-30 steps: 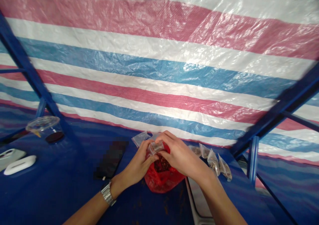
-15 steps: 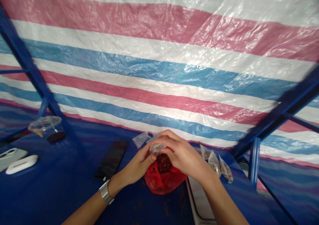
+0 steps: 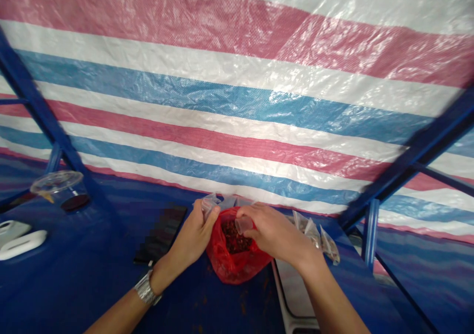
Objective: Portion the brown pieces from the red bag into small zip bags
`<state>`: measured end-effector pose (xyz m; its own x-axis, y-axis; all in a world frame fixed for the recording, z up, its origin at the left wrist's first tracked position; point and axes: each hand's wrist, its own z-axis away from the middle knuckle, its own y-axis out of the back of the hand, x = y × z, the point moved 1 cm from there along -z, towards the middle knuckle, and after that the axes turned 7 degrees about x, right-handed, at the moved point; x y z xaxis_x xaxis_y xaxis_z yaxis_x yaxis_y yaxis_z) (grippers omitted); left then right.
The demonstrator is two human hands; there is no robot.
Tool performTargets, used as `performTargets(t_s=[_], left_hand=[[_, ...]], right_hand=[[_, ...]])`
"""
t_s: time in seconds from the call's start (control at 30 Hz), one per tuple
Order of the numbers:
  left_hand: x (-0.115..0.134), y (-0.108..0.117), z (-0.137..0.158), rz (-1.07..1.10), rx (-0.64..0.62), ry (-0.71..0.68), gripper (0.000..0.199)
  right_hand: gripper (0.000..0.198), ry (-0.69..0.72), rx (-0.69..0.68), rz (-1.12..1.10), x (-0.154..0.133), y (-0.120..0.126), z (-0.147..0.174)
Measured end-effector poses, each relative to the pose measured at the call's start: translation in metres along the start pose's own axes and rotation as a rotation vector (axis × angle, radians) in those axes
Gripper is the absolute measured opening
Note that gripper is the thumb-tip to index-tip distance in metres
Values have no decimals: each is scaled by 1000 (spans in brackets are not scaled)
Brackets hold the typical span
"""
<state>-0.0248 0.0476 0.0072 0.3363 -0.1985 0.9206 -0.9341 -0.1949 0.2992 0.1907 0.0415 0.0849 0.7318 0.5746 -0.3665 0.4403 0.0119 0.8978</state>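
Note:
A red plastic bag point(image 3: 237, 270) stands open on the blue table, holding dark reddish-brown dried bits point(image 3: 232, 239). My right hand point(image 3: 276, 233) reaches over its right side, fingers closed on a small clear plastic cup point(image 3: 244, 224); the cup is tipped at the bag's mouth, just above the bits. At the bag's left edge, my left hand point(image 3: 194, 235) pinches a small clear zip bag point(image 3: 210, 203) between thumb and fingers. Whether anything is inside that zip bag, I cannot make out. More clear bags point(image 3: 230, 202) lie behind the red one.
Small filled bags point(image 3: 329, 246) lie at the right, behind a flat device with a grey plate point(image 3: 296, 289). On the left are a dark blurred object point(image 3: 161, 235), a clear drink cup point(image 3: 61, 191) and a white case point(image 3: 22, 245). A striped tarp point(image 3: 222, 97) hangs behind.
My hands have moved apart. The left has drawn left with the zip bag, while the right has lowered the small cup toward the bits in the red bag. The view has shifted slightly.

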Motion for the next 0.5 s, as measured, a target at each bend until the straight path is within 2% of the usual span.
performTargets(t_s=[0.1,0.2,0.27,0.33,0.5], left_hand=[[-6,0,10,-90,-70,112,50],[-9,-4,18,-24,-295,127,44],[-10,-7,18,80,-400,137,45],[-8,-9,14,146,-386,180,49],[-2,-10,5,324,-196,302,51]], right_hand=[[28,-11,-160,109,1,-24,-6],[40,-18,-211,188,3,-39,-11],[46,-21,-240,181,5,-41,-12],[47,-19,-283,146,6,-40,-11],[41,-74,-318,149,5,-39,-6]])
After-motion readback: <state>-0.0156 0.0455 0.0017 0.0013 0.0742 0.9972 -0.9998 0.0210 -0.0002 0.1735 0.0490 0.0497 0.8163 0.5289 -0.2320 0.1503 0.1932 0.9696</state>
